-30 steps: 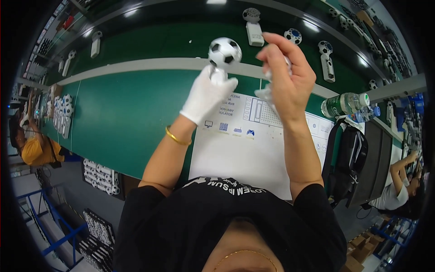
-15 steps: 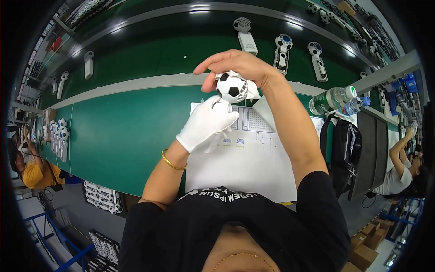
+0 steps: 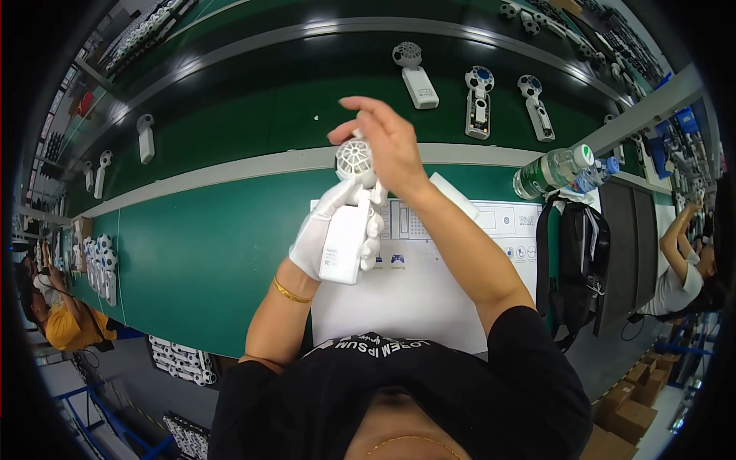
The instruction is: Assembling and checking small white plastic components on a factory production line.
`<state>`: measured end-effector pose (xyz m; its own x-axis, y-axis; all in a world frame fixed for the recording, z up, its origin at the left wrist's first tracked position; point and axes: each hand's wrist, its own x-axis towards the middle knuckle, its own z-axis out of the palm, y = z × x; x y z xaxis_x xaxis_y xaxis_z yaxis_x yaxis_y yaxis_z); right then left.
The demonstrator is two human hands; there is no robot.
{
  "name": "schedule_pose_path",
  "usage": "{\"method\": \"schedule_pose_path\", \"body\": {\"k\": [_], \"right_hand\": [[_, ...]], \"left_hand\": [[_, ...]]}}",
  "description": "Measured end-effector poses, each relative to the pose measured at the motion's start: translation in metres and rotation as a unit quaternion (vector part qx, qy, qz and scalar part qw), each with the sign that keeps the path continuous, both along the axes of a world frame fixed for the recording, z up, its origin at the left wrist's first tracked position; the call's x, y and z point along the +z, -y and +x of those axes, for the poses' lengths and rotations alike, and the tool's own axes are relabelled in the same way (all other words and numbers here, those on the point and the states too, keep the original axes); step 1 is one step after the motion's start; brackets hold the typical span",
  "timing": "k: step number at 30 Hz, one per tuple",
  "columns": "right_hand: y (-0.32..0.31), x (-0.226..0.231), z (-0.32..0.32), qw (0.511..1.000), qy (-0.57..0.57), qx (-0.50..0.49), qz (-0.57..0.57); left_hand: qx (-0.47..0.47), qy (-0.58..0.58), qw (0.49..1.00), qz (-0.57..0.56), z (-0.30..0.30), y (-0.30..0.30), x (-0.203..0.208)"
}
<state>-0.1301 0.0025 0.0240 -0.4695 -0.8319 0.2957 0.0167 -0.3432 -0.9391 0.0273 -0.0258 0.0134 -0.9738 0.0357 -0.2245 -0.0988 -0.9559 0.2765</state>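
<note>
My left hand (image 3: 313, 241), in a white glove, grips a white handheld device (image 3: 343, 249) by its handle. The device's round head (image 3: 354, 159) points away from me and shows a white lattice grille; a small printed label is on the handle. My bare right hand (image 3: 391, 146) curves round the head's far right side. A bit of white cloth (image 3: 357, 133) shows between its fingers, with the rest mostly hidden behind the hand. Below lies a white printed sheet (image 3: 406, 307) on the green table (image 3: 192, 230). A flat white piece (image 3: 455, 195) lies beside my right forearm.
Past a grey rail (image 3: 245, 164), several similar devices lie on a dark green surface, including one face-down unit (image 3: 419, 87). Bottles (image 3: 552, 172) and a black bag (image 3: 580, 245) stand at right. More football-patterned devices (image 3: 102, 264) sit at left. Other people work at both sides.
The device has turned over: the black-and-white patterned side faced up before, now the lattice grille and labelled handle do. Both hands moved left, and the cloth is now less visible.
</note>
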Motion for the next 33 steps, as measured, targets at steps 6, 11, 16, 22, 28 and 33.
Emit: {"method": "schedule_pose_path", "body": {"k": [6,11,16,22,28,33], "right_hand": [[0.017,-0.010,-0.088,0.981,-0.006,-0.139,0.137],[-0.008,-0.035,-0.195,0.855,-0.281,-0.302,0.315],[-0.017,-0.046,-0.204,0.781,-0.330,-0.312,0.430],[-0.008,-0.055,-0.206,0.728,-0.360,-0.242,0.531],[-0.027,-0.033,-0.187,0.926,0.076,-0.135,0.344],[-0.055,-0.009,-0.078,0.970,0.074,-0.042,0.227]], "left_hand": [[-0.027,0.072,0.980,-0.183,-0.028,0.031,0.008],[0.187,0.146,0.913,-0.331,-0.063,0.096,0.001],[0.207,0.224,0.800,-0.516,-0.084,0.172,-0.021],[0.234,0.278,0.644,-0.674,-0.097,0.181,-0.035],[0.278,0.232,0.648,-0.670,-0.063,0.164,-0.032],[0.282,0.168,0.773,-0.543,-0.032,0.095,-0.006]]}}
